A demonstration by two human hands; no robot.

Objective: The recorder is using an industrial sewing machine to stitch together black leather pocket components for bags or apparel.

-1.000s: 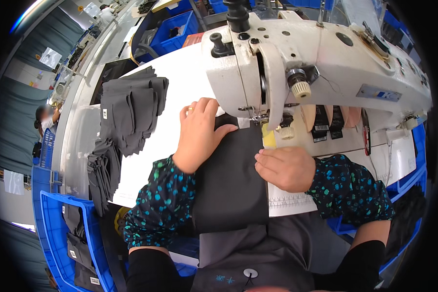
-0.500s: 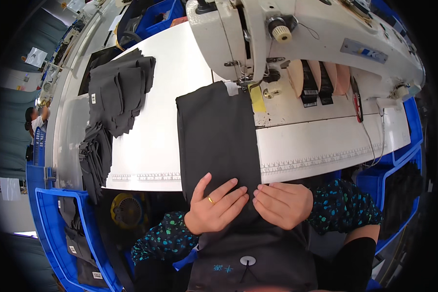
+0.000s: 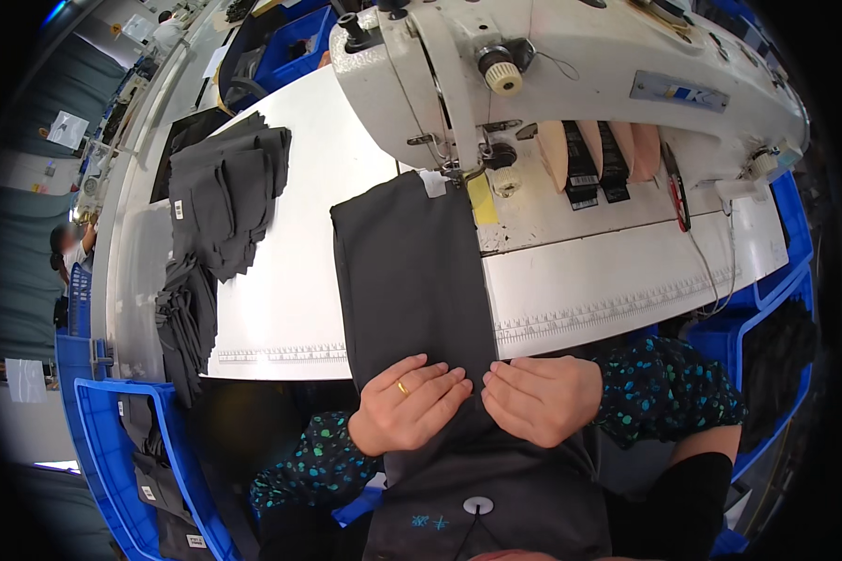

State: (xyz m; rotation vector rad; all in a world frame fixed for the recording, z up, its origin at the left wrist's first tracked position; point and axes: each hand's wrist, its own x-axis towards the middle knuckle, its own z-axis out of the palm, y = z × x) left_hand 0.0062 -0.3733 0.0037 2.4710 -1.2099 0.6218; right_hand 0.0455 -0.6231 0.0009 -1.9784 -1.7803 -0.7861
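With the middle of your dark cloth as the clock's centre, a blue bin stands at 8 o'clock, with dark pieces in it. Toward 10 o'clock, a pile of grey pieces lies on the white table, its lower part fanned out. Your left hand, a ring on one finger, is at 6 o'clock, fingers laid over the cloth; you show no thumb clearly, so I can't make out whether it grips. The dark cloth runs from your hands up to the needle area, its near end past the table edge. A small white tag sits at its 12 o'clock end, and a yellow strip just beyond at 1. Your right hand is at 5 o'clock, fingers bunched together at the cloth's right edge; whether they pinch it, I can't make out. The sewing machine fills 12 to 2 o'clock. Beneath its arm, at 2, are pink pieces and black labels, then red-and-black snips beside them
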